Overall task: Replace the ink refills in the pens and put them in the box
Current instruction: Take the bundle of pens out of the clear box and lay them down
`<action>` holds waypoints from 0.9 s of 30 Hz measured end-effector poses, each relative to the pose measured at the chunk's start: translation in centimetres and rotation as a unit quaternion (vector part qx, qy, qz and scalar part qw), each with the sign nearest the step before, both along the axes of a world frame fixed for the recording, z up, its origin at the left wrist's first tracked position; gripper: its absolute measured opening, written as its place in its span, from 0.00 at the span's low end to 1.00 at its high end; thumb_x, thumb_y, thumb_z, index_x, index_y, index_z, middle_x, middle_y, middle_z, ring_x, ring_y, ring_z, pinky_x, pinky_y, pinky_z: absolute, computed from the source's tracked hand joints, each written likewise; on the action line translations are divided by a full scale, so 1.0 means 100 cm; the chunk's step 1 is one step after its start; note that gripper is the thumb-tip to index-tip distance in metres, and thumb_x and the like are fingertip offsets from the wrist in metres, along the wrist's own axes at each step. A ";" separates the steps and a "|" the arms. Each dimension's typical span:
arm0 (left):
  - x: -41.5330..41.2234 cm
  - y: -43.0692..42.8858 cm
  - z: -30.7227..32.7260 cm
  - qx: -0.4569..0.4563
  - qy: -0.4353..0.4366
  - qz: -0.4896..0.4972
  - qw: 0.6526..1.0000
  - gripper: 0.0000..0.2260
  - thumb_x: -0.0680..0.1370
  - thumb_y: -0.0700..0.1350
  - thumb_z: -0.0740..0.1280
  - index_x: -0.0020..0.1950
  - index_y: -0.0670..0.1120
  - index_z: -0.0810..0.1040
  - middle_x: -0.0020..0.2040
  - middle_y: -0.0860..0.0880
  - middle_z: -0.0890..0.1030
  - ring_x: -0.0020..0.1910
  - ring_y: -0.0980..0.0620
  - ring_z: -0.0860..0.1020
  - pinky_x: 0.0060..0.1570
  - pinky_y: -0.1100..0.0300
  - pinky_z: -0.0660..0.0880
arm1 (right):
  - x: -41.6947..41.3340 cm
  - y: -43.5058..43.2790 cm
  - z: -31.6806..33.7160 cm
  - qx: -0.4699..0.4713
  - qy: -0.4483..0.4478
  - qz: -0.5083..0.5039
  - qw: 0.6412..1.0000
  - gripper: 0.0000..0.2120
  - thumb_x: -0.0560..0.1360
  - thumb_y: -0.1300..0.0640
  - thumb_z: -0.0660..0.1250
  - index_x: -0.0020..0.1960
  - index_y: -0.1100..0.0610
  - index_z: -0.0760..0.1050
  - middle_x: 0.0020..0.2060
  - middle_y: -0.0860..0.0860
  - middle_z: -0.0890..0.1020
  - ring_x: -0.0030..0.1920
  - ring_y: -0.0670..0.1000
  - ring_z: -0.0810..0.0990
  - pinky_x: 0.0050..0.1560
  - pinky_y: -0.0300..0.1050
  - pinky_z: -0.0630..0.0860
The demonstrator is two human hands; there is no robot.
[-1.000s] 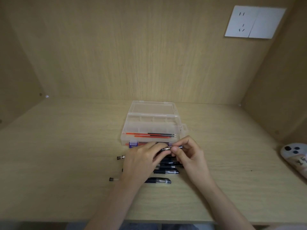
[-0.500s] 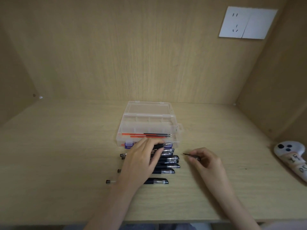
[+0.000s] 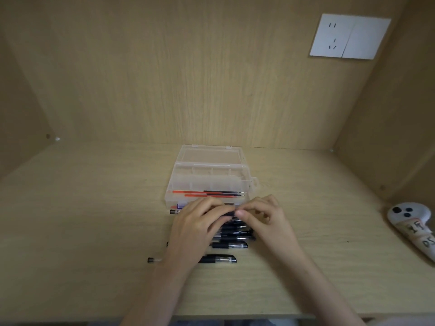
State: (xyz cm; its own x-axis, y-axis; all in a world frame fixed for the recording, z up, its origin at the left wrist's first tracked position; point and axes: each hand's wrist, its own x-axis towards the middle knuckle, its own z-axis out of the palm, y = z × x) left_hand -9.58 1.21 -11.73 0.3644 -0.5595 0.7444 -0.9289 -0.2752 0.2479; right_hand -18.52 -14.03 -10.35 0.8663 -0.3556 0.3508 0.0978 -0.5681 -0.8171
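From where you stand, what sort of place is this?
Likely a study desk in a wooden alcove: wood panels close it in behind and at both sides, a white wall socket sits on the back, and pens lie by a clear box.

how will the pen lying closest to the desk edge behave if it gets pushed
The nearest pen looks slim and round on the smooth flat desk, so a sideways push would probably roll it. Its thin straight barrel suggests it is stiff and light. The left forearm crosses over it, so it might get knocked.

Black pens [image 3: 222, 259], clear box [image 3: 209, 182].
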 end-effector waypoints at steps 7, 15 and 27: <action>-0.004 0.001 0.006 0.010 0.037 0.014 0.999 0.11 0.75 0.55 0.62 0.49 0.49 0.79 0.44 0.57 0.81 0.46 0.61 0.74 0.48 0.69 0.65 | 0.003 0.003 -0.014 0.058 -0.053 -0.006 0.997 0.03 0.65 0.49 0.71 0.37 0.47 0.82 0.36 0.43 0.81 0.46 0.45 0.72 0.49 0.35 0.68; -0.002 0.001 0.004 0.017 0.029 0.028 0.999 0.07 0.73 0.51 0.68 0.48 0.51 0.76 0.47 0.56 0.76 0.43 0.61 0.73 0.44 0.67 0.68 | 0.000 0.006 -0.013 0.099 -0.068 0.004 0.993 0.07 0.63 0.53 0.74 0.41 0.46 0.83 0.37 0.45 0.81 0.47 0.47 0.74 0.50 0.36 0.70; -0.003 0.005 0.007 0.017 0.044 0.030 0.998 0.10 0.74 0.56 0.65 0.48 0.51 0.77 0.45 0.58 0.79 0.43 0.61 0.75 0.47 0.69 0.65 | -0.004 0.004 -0.010 0.123 -0.075 -0.001 0.990 0.07 0.63 0.55 0.74 0.41 0.50 0.84 0.39 0.46 0.82 0.46 0.46 0.74 0.49 0.31 0.68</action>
State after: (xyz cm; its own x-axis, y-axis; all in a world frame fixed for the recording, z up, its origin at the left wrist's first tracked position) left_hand -9.87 1.69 -10.99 0.4608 -0.5593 0.6891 -0.8857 -0.3388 0.3172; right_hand -18.96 -13.60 -11.34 0.8098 -0.4483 0.3784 0.2276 -0.3544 -0.9070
